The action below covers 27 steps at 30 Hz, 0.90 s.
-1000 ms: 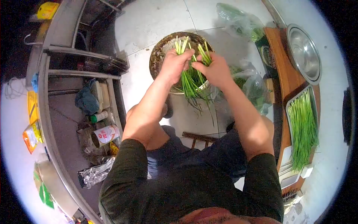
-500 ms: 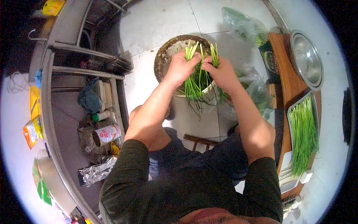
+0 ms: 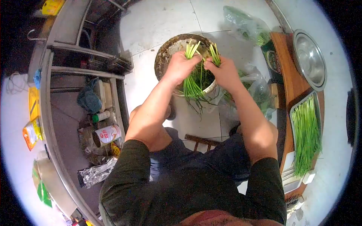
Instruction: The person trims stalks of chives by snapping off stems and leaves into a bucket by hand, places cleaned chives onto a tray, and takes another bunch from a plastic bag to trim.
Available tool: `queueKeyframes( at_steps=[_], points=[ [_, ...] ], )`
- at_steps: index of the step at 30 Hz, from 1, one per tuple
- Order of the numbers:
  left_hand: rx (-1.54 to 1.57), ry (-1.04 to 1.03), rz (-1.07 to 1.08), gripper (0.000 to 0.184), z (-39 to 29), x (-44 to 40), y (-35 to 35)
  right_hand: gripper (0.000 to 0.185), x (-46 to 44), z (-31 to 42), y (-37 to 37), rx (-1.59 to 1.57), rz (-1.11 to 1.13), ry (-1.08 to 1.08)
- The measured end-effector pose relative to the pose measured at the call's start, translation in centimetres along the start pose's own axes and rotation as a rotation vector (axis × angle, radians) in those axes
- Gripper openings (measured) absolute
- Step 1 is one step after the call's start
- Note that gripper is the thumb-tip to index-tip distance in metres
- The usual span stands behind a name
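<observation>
Gripping a bunch of green stalks in the left hand and a smaller bunch in the right hand, above a stained bucket.

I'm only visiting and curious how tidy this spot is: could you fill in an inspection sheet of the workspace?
Surface: pale tiled floor; wooden board at right.
Job's things: green stalks over a round container; more stalks in a tray.
Clutter: printed can and crumpled foil at left.
Hands: left hand and right hand each grip stalks.
Cables: thin loop at far left, perhaps wire.
Surroundings: metal bowl at right.
</observation>
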<state>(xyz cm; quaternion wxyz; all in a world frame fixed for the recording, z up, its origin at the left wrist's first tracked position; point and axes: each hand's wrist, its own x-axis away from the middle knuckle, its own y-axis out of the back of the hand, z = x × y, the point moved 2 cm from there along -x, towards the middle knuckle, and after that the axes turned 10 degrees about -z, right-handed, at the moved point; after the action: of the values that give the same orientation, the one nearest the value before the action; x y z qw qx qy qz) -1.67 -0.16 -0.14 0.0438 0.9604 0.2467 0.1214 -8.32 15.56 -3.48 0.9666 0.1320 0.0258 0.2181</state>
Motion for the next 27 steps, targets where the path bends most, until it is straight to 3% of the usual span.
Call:
queueKeyframes(
  at_steps=[4,8,12,14,17,18,20,27],
  points=[
    [0.085,0.097,-0.029,0.009,0.3,-0.6,1.0,0.036,0.1,0.5,0.7,0.126,-0.026,0.037],
    [0.335,0.076,-0.261,0.005,-0.6,-1.6,2.8,0.033,-0.1,0.6,1.4,0.124,-0.02,-0.065],
    [0.042,0.07,-0.343,0.016,-0.6,-1.3,2.4,0.031,-0.1,-0.3,0.8,-0.011,-0.033,-0.031],
    [0.102,0.101,-0.245,0.014,-0.2,-0.8,1.2,0.031,-0.2,-0.3,0.5,-0.016,-0.011,-0.06],
    [0.047,-0.029,-0.075,0.008,0.0,0.1,-0.5,0.03,0.0,0.5,0.2,-0.08,0.026,-0.065],
    [0.114,-0.119,-0.088,0.007,0.4,0.1,-1.2,0.031,0.1,0.7,0.1,-0.111,0.04,-0.06],
    [0.185,-0.098,-0.09,0.006,1.2,0.0,-1.4,0.031,0.3,0.5,-0.2,-0.103,-0.004,-0.044],
    [-0.039,-0.023,-0.13,0.013,0.5,0.3,-0.5,0.033,0.2,0.7,0.1,-0.08,0.006,-0.009]
  ],
)
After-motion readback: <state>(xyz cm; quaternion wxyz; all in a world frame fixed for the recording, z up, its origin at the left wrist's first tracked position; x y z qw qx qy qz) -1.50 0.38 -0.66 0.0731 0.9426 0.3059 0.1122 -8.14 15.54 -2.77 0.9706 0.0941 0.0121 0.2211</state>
